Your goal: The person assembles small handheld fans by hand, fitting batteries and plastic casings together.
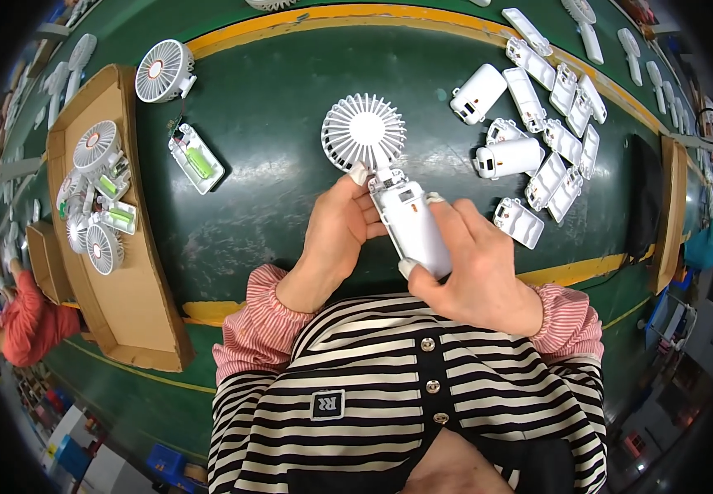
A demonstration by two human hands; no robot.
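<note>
A white handheld fan [412,226] is held between my two hands over the green table, its round slatted head pointing away from me. My left hand [333,235] pinches it at the neck, with thumb and fingers closed there. Along the right side of the white handle lies my right hand [482,262], its thumb at the bottom end and its fingers on the edge. Pale covers sit on some of my fingertips. To the left, an opened fan body [198,159] shows a green battery, and a wire runs from it to a fan head [164,72].
At the left stands a cardboard tray [146,329] with several opened fans piled in it. Several white handle shells [529,160] lie scattered on the right. A yellow strip [291,26] runs along the table's far edge. Another person [34,317] is at the far left.
</note>
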